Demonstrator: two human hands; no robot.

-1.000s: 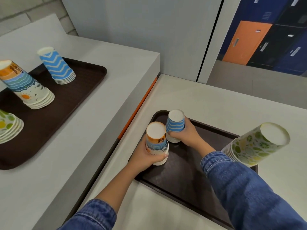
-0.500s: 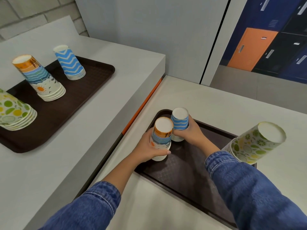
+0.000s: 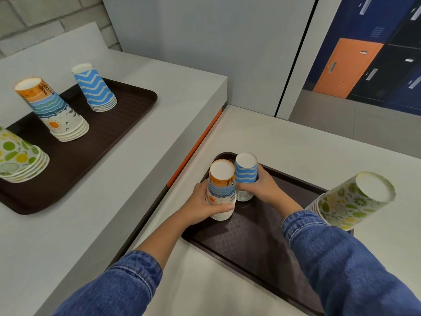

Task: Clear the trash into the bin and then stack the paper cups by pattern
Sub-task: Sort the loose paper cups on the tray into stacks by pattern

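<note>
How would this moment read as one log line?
left hand: holds sunset stack | right hand: holds blue-wave stack | near tray: far corner | citrus stack: untouched

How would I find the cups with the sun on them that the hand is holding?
Look at the near brown tray on the lower counter. At its far left corner the left hand grips an upside-down sun-and-waves stack. Its top is orange, unlike the blue-striped stack beside it.

A dark brown rectangular plastic tray [image 3: 127,103] is set on the raised pale grey worktop [image 3: 164,92], and a second dark brown tray [image 3: 250,245] is laid close to the left edge of the lower pale worktop [image 3: 296,142].
</note>
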